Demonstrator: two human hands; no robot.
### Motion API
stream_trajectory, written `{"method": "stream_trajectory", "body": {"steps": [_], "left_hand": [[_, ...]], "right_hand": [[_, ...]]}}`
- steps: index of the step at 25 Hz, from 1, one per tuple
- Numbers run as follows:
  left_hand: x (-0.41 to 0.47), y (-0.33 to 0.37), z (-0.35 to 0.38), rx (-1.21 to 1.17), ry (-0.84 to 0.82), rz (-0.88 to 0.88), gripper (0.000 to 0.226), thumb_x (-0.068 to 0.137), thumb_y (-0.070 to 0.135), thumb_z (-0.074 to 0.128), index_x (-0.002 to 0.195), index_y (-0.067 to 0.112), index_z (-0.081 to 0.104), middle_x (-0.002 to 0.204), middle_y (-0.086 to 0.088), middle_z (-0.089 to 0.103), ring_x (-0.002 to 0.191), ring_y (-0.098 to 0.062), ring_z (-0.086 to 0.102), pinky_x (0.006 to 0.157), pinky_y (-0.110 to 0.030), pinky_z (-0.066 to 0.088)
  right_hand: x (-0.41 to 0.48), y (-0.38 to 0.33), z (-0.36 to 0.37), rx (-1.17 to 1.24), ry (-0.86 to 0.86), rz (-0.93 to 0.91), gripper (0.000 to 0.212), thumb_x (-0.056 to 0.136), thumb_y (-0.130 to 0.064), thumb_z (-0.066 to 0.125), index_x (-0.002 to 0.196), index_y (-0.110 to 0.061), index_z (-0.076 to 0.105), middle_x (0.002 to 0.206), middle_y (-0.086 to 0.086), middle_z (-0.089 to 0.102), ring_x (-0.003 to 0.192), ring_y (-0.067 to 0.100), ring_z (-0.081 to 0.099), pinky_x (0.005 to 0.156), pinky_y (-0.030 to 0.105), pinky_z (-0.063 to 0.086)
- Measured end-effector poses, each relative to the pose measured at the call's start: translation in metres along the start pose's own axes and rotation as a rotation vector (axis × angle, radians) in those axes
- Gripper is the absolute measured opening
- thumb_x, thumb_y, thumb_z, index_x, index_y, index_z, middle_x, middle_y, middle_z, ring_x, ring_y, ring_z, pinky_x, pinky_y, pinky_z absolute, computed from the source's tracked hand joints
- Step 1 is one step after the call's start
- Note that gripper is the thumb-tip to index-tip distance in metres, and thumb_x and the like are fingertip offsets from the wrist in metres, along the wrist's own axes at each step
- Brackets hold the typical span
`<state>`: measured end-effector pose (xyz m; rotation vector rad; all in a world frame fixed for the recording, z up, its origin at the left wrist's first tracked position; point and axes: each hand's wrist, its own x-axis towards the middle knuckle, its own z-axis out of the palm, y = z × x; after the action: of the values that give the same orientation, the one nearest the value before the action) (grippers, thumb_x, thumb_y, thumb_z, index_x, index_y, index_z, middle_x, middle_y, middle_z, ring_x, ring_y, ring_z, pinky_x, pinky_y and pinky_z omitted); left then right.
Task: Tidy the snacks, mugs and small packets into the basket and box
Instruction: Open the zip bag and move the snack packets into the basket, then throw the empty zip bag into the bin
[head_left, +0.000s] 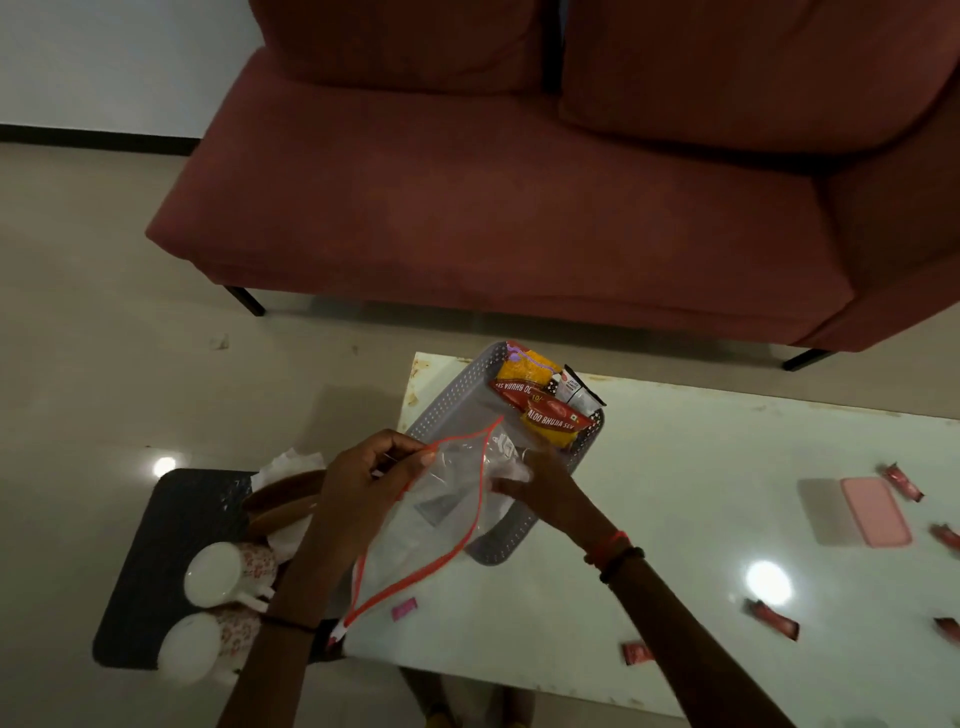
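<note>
— Where is the bag (441, 519)?
— Held up over the left end of the worktop (649, 493), just in front of the basket (447, 400). It is clear plastic with a red zip rim, and its mouth gapes wide.
— Who has hold of it?
— The left hand (363, 478). Its grip is closed, thumb and fingers pinching the rim on the left side of the mouth.
— And the right hand (545, 493)?
— It is at the other side of the mouth, seen partly through the plastic and blurred. Something white shows by its fingers. I cannot tell whether its grip is closed on the rim, on that white thing, or on neither.
— What is in the basket?
— Snacks (550, 415): yellow and red packs piled at its far end, with a small white and black pack leaning over the far rim. The near half is hidden behind the bag.
— The mugs (228, 571)?
— Two, white with a red pattern, lying on their sides in the dark box (150, 545) beside the worktop's left end. A brown thing and some white paper lie beyond them in the same box.
— The small packets?
— Red packets (771, 618) lie scattered over the right part of the worktop, well apart from the basket. One pink packet (404, 609) lies just beside the bag's lower corner. A pink case (875, 512) lies flat among the red ones.
— And behind?
— A red sofa (493, 208), beyond the worktop.
</note>
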<state>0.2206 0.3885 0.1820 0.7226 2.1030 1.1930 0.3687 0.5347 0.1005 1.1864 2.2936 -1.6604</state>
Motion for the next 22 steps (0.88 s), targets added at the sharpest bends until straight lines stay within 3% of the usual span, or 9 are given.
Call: {"method": "stream_trajectory", "body": {"steps": [2, 5, 7, 10, 13, 15, 17, 19, 22], "left_hand": [[-0.013, 0.006, 0.001, 0.004, 0.034, 0.029, 0.012, 0.082, 0.018, 0.069, 0.075, 0.027, 0.068, 0.064, 0.011, 0.070, 0.059, 0.000, 0.059, 0.056, -0.007, 0.045], [-0.037, 0.009, 0.006, -0.043, 0.059, 0.007, 0.011, 0.082, 0.019, 0.069, 0.075, 0.027, 0.067, 0.077, 0.002, 0.071, 0.073, -0.017, 0.065, 0.069, -0.026, 0.054], [-0.053, 0.010, 0.011, -0.057, 0.048, -0.003, 0.017, 0.081, 0.014, 0.070, 0.074, 0.028, 0.066, 0.086, 0.000, 0.067, 0.086, -0.025, 0.065, 0.080, -0.045, 0.055], [-0.071, 0.008, 0.017, 0.044, -0.006, 0.048, 0.016, 0.074, 0.021, 0.076, 0.084, 0.027, 0.066, 0.102, 0.009, 0.059, 0.109, -0.024, 0.057, 0.095, -0.044, 0.049], [-0.091, 0.010, 0.021, 0.006, -0.306, -0.126, 0.099, 0.047, 0.068, 0.076, 0.129, 0.022, 0.048, 0.131, 0.011, 0.046, 0.127, -0.012, 0.043, 0.107, -0.035, 0.040], [-0.107, 0.005, 0.026, -0.131, -0.455, -0.266, 0.117, 0.034, 0.071, 0.079, 0.134, 0.025, 0.039, 0.127, 0.009, 0.054, 0.116, -0.007, 0.054, 0.100, -0.030, 0.047], [-0.128, 0.002, 0.031, -0.226, -0.508, -0.311, 0.078, 0.053, 0.039, 0.087, 0.120, 0.026, 0.050, 0.100, 0.009, 0.072, 0.091, -0.005, 0.069, 0.079, -0.022, 0.055], [-0.147, -0.002, 0.038, -0.226, -0.429, -0.303, 0.031, 0.081, 0.002, 0.067, 0.102, 0.022, 0.059, 0.075, 0.012, 0.076, 0.072, -0.006, 0.072, 0.061, -0.016, 0.055], [-0.184, -0.002, 0.047, -0.083, -0.381, -0.213, 0.020, 0.088, 0.011, 0.061, 0.085, 0.030, 0.065, 0.068, 0.012, 0.072, 0.069, -0.007, 0.065, 0.062, -0.016, 0.050]], "right_hand": [[-0.024, -0.001, -0.013, 0.342, 0.098, 0.090, 0.028, 0.084, -0.023, 0.072, 0.107, -0.010, 0.066, 0.107, 0.008, 0.067, 0.105, 0.027, 0.060, 0.078, 0.022, 0.052], [-0.063, -0.008, -0.035, 0.673, 0.072, 0.140, 0.023, 0.088, -0.011, 0.065, 0.110, -0.016, 0.061, 0.111, 0.007, 0.065, 0.100, 0.024, 0.064, 0.083, 0.038, 0.059], [-0.088, -0.015, -0.040, 0.884, 0.007, 0.106, 0.031, 0.091, -0.001, 0.055, 0.121, -0.009, 0.058, 0.109, 0.009, 0.067, 0.094, 0.022, 0.069, 0.076, 0.037, 0.061], [-0.123, -0.023, -0.043, 0.999, -0.104, 0.049, 0.036, 0.093, 0.003, 0.046, 0.127, -0.007, 0.056, 0.110, 0.011, 0.068, 0.096, 0.024, 0.067, 0.078, 0.036, 0.059], [-0.155, -0.025, -0.043, 1.123, -0.265, -0.014, 0.042, 0.085, 0.003, 0.051, 0.121, -0.015, 0.060, 0.110, 0.008, 0.072, 0.097, 0.022, 0.070, 0.078, 0.035, 0.061], [-0.171, -0.025, -0.040, 1.143, -0.326, -0.036, 0.044, 0.079, 0.003, 0.054, 0.119, -0.015, 0.061, 0.108, 0.008, 0.072, 0.097, 0.023, 0.071, 0.079, 0.035, 0.061], [-0.189, -0.023, -0.037, 1.093, -0.324, -0.029, 0.044, 0.080, 0.006, 0.055, 0.120, -0.012, 0.060, 0.110, 0.012, 0.070, 0.100, 0.028, 0.068, 0.085, 0.039, 0.060], [-0.206, -0.020, -0.030, 0.912, -0.216, -0.034, 0.033, 0.083, 0.009, 0.059, 0.107, -0.014, 0.063, 0.105, 0.011, 0.070, 0.096, 0.022, 0.068, 0.084, 0.034, 0.060], [-0.235, -0.010, -0.014, 0.341, 0.075, -0.090, 0.027, 0.077, -0.005, 0.076, 0.075, -0.027, 0.060, 0.081, -0.005, 0.064, 0.072, 0.000, 0.062, 0.067, 0.010, 0.044]]}}
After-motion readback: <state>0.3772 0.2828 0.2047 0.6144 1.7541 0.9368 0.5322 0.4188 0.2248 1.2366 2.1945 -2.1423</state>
